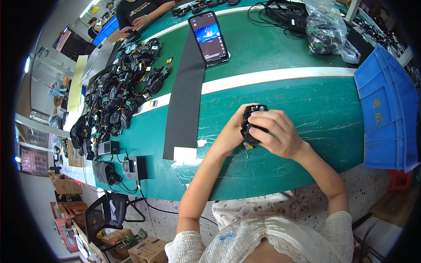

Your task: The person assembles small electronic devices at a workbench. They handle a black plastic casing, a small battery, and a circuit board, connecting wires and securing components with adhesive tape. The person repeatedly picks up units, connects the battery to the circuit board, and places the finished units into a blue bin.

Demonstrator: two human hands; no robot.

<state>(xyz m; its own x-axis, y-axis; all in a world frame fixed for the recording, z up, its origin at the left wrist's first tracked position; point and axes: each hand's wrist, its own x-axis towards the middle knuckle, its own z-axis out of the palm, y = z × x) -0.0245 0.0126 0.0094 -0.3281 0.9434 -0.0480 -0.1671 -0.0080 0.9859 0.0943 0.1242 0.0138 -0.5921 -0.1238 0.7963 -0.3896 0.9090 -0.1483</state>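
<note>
Over the green table (307, 101), both hands hold one black plastic housing (251, 136) that looks like an opened computer mouse. My left hand (232, 132) is closed around its left side. My right hand (279, 133) lies over its right side, with fingertips pressed on its top. Just under the housing a small yellow piece (249, 147) shows, possibly a battery; whether it is attached I cannot tell. The inside of the housing is mostly covered by my fingers.
Left lies a heap of similar black housings (116, 94) with wires. A phone (208, 37) leans upright beyond a dark mat strip (183, 101). A blue crate (388, 114) stands right, a clear bag of parts (325, 33) behind. A person (142, 15) works opposite.
</note>
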